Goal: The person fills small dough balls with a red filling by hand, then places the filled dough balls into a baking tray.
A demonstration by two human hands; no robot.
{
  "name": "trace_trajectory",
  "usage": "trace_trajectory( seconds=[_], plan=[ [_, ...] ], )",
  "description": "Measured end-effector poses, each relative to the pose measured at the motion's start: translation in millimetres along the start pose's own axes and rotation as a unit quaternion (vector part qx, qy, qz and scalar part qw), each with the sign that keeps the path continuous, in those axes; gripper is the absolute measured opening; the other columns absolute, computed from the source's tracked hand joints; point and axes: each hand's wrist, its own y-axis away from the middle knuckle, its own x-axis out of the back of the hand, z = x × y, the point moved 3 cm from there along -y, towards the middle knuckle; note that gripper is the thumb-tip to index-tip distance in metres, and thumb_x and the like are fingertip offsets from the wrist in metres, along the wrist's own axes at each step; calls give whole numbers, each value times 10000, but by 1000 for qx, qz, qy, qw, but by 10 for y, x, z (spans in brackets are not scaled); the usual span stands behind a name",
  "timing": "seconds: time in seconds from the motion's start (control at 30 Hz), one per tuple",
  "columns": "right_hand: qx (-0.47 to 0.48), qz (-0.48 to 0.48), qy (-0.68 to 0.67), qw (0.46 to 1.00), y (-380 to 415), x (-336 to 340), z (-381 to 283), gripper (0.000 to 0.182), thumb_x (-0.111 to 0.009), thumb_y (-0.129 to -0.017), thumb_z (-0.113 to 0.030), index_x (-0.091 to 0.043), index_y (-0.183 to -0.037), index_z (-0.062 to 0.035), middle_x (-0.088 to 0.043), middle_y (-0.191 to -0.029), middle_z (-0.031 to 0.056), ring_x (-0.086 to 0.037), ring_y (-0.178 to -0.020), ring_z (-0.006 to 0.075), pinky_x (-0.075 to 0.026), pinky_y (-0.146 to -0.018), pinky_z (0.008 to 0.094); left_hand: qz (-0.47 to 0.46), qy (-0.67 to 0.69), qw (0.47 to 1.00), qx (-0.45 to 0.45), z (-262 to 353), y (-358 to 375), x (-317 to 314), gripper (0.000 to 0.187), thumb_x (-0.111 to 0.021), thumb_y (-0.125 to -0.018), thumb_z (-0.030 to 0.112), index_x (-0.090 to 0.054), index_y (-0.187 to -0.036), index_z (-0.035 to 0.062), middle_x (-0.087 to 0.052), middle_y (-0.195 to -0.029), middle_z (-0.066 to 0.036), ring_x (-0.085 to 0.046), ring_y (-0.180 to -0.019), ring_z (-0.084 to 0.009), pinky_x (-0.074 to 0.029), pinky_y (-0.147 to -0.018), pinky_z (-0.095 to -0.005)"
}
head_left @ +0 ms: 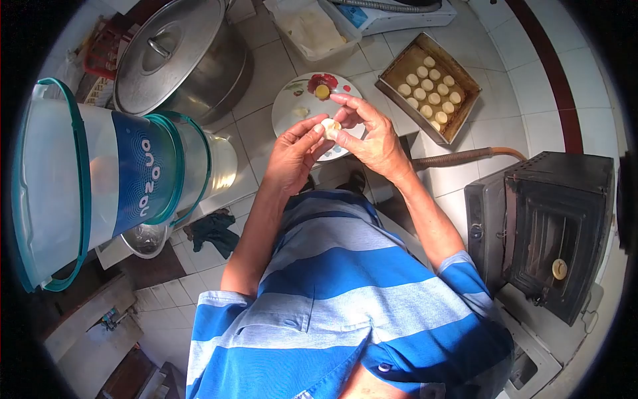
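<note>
A small pale piece of dough (330, 129) is held between my two hands above a white plate (286, 106) with a red flower pattern. My left hand (300, 147) pinches its left side with thumb and fingers. On its right side, the thumb and fingers of my right hand (372, 136) close round it. A small round yellow piece (322, 92) lies on the plate's flower, just beyond my fingers. Another pale bit (301, 112) lies on the plate's left part.
A square metal tray (391, 82) with several round pale pieces stands at the upper right. A tub (312, 30) of pale dough stands behind the plate. Left are a large lidded pot (222, 83) and teal-handled buckets (100, 166). An open black oven (558, 219) stands right.
</note>
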Motion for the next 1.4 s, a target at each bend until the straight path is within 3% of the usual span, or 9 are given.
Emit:
trace_trajectory(
  seconds=[0.1,0.17,0.27,0.4,0.47,0.6,0.67,0.77,1.4],
  plan=[
    [-11,-12,-57,998,-3,-18,77,570,-807,-896,-116,-596,-1423,-64,-681,-1034,21,-643,-944,115,-530,-909,300,5,7,1000,3,29,2,-28,343,-627,-1047,122,-601,-1344,-47,-686,-1230,-130,-692,-1126,-197,-594,-1004,-329],
    [60,45,-35,997,4,-27,37,537,-823,-874,-185,-640,-1370,-86,-700,-1016,58,-661,-898,157,-554,-852,321,5,4,1000,5,29,2,9,354,-622,-1050,127,-593,-1357,-48,-687,-1235,-125,-690,-1129,-190,-593,-998,-322],
    [65,-7,34,997,28,15,-55,617,-828,-862,-121,-595,-1431,-63,-697,-1089,51,-646,-978,144,-532,-913,309,-14,15,1000,12,68,25,-73,377,-610,-1058,134,-575,-1389,-43,-690,-1243,-114,-686,-1135,-174,-590,-988,-306],
    [58,16,-7,998,35,-61,28,634,-831,-856,-124,-589,-1438,-61,-701,-1114,60,-648,-988,152,-534,-915,315,-11,27,1000,2,27,22,-59,406,-591,-1066,136,-546,-1435,-28,-691,-1246,-114,-681,-1142,-162,-585,-998,-298],
    [99,40,8,994,40,-84,-4,575,-837,-845,-145,-635,-1381,-96,-698,-1055,79,-668,-914,185,-564,-850,327,-3,32,999,-2,21,29,-24,409,-595,-1062,128,-543,-1439,-22,-690,-1237,-116,-683,-1136,-164,-586,-1005,-301],
    [81,62,11,995,5,1,-74,547,-831,-861,-152,-641,-1370,-90,-696,-1035,64,-659,-882,167,-561,-828,312,24,36,999,-19,41,60,-39,389,-615,-1049,109,-561,-1414,-14,-686,-1214,-116,-690,-1118,-175,-591,-1021,-319],
    [47,10,-33,998,-18,16,-10,554,-787,-890,-65,-606,-1413,-59,-677,-1059,38,-630,-970,127,-534,-886,294,24,30,999,-19,29,59,-36,373,-623,-1045,108,-572,-1393,-14,-685,-1209,-114,-692,-1112,-177,-593,-1019,-320],
    [14,-15,-17,1000,-3,17,-40,529,-766,-903,-47,-612,-1409,-66,-659,-1036,19,-622,-954,114,-532,-878,288,19,15,1000,-16,4,47,-27,343,-633,-1041,112,-592,-1356,-16,-682,-1208,-116,-692,-1109,-182,-593,-1020,-326],
    [1,-5,-51,999,95,21,-38,530,-757,-925,-71,-584,-1426,-57,-671,-987,9,-642,-908,100,-539,-880,287,-13,2,1000,0,-31,53,-30,327,-604,-1059,126,-597,-1340,-41,-676,-1246,-141,-684,-1132,-198,-590,-1022,-331]
  ],
)
